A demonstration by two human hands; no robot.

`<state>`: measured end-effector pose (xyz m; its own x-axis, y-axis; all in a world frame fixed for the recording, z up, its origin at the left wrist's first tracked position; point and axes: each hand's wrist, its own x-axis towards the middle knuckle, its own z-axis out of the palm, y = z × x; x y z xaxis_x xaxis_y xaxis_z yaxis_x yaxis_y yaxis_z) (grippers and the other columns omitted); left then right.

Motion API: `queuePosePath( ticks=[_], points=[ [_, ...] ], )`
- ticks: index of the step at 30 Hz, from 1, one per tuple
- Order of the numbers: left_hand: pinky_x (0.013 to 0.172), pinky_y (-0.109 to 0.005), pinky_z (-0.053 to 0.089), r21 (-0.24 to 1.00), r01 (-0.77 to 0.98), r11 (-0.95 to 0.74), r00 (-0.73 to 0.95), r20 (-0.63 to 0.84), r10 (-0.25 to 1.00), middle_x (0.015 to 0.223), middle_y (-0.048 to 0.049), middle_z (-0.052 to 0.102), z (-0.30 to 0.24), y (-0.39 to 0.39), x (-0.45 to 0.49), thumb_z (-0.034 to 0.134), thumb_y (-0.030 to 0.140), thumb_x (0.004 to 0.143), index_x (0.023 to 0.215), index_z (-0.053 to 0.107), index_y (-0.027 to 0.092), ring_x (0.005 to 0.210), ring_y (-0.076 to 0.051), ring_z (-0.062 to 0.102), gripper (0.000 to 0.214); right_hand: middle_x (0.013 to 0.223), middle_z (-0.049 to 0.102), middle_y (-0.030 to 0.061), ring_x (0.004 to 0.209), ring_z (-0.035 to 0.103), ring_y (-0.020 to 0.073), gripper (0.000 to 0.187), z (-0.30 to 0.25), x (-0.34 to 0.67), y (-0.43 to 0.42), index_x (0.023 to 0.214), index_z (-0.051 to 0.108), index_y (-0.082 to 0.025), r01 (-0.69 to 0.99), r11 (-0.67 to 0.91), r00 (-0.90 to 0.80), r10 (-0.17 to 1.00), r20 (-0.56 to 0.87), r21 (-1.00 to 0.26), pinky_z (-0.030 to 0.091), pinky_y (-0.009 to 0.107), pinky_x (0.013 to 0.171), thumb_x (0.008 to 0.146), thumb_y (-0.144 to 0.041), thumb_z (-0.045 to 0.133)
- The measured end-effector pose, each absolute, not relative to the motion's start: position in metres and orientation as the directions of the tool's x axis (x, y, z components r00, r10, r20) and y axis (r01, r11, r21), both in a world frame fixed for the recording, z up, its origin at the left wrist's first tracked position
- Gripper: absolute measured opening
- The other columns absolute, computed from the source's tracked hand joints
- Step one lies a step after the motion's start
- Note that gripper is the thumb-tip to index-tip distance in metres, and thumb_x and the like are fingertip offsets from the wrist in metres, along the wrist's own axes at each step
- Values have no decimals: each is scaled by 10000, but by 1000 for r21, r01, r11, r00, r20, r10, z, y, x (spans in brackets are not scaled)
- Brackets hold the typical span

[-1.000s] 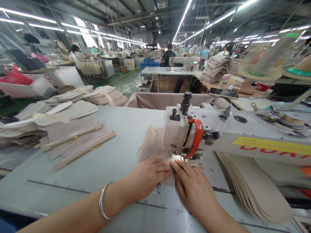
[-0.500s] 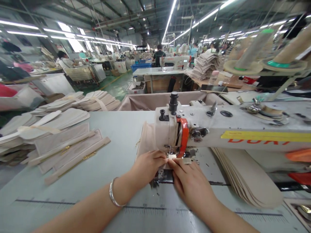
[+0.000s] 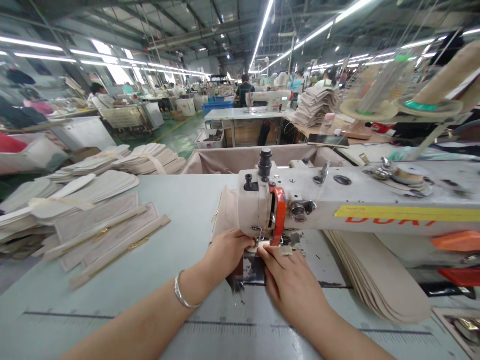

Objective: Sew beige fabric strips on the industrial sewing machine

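Observation:
A beige fabric piece [image 3: 226, 212] with a zipper pull at its left edge lies under the head of a white sewing machine [image 3: 256, 202]. My left hand [image 3: 227, 254], a silver bangle on its wrist, is closed on the fabric's near edge just left of the needle. Beside the presser foot, my right hand [image 3: 291, 272] lies low with its fingers stretched forward, the fingertips pressing the fabric's edge. A light band sits on one right finger. The machine head and my fingers hide much of the stitching spot.
Zippered fabric strips [image 3: 112, 240] and stacked beige panels [image 3: 86, 192] lie on the left. More rounded panels [image 3: 378, 275] rest under the machine arm. A fabric-lined bin [image 3: 225, 159] stands behind the table; thread cones [image 3: 386, 82] rise at right. Other people sit at distant workstations.
Both hands have stayed at the needle, with the left wrist shifted slightly right. Less fabric shows on the near side of the presser foot. The view has tilted a little.

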<state>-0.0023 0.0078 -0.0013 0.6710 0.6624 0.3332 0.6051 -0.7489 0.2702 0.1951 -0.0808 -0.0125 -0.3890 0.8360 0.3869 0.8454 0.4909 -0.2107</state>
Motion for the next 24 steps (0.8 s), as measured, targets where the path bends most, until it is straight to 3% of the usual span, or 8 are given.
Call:
queuePosePath(
  ticks=[6,11,16,19,22,24],
  points=[
    [840,-318,577,267,634,-726,641,345,686,986,-47,740,0,6,-5,479,102,919,956,746,209,881,-194,701,289,1217,580,123,1094,500,276,402,-5,192,-81,1320,533,-151,850,471,-354,842,407,-235,404,446,941,923,-122,478],
    [860,-299,581,267,589,-763,665,377,645,1041,-23,743,-5,8,-10,456,124,911,967,748,235,931,-183,709,318,1125,609,61,1052,524,215,313,3,190,-83,1213,586,-204,867,442,-333,858,392,-230,432,366,918,902,-175,560],
    [833,-288,592,310,604,-734,643,353,679,1019,-9,751,0,9,-11,436,143,904,972,754,252,900,-175,723,344,902,629,-17,882,570,162,137,27,213,-105,955,643,-251,856,403,-307,900,308,-324,443,296,847,918,-149,559],
    [793,-283,597,331,628,-704,621,330,711,993,-7,754,6,10,-11,464,202,925,982,755,264,862,-179,723,302,875,616,9,859,574,185,160,42,260,-124,903,629,-236,904,233,-80,915,394,-358,447,323,820,964,-187,489],
    [869,-370,576,275,634,-723,625,368,688,963,-40,749,10,15,-10,529,293,929,953,757,242,938,-236,695,235,962,616,64,921,574,260,160,45,313,-138,987,618,-227,979,-11,106,882,460,-205,435,420,864,970,-341,507],
    [900,-435,555,232,633,-739,636,388,667,917,-62,743,13,23,-7,562,286,907,879,755,223,983,-281,670,206,1004,613,98,942,581,302,311,42,336,-143,1101,595,-204,989,-124,149,890,431,-86,446,449,849,913,-452,587]
  ],
)
